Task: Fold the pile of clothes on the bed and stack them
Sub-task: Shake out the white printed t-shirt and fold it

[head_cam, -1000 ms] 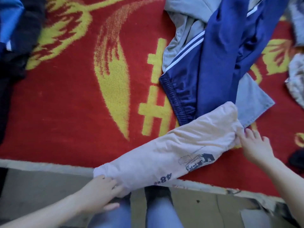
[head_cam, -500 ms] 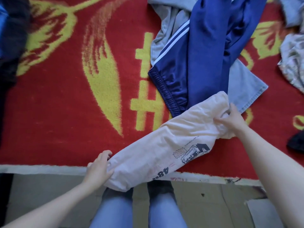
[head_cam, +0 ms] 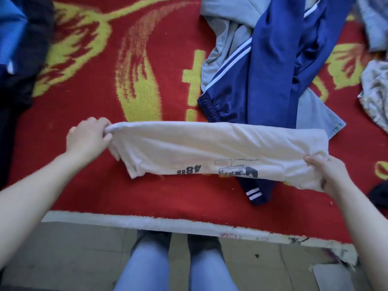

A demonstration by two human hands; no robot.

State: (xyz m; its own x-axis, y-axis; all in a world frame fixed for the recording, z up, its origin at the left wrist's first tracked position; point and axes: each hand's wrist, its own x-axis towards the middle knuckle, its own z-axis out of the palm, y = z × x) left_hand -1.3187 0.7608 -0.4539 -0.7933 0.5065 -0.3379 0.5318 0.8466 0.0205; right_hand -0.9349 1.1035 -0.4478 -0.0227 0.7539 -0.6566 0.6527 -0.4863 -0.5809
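While your left grip [head_cam: 89, 136] and right grip [head_cam: 328, 175] each pinch an end of the cream printed T-shirt [head_cam: 210, 148], stretched half-folded over the bed [head_cam: 105, 196], blue track trousers [head_cam: 268, 80] and other garments lie unfolded: most work likely remains.

The folded white T-shirt [head_cam: 210, 148], which lay slanted with its left end at the bed's edge, now stretches level between both hands. The left hand [head_cam: 88, 137] has carried its end up over the red blanket [head_cam: 105, 196]. The right hand [head_cam: 329, 175] has dropped lower, so the shirt crosses the blue track trousers [head_cam: 268, 76].
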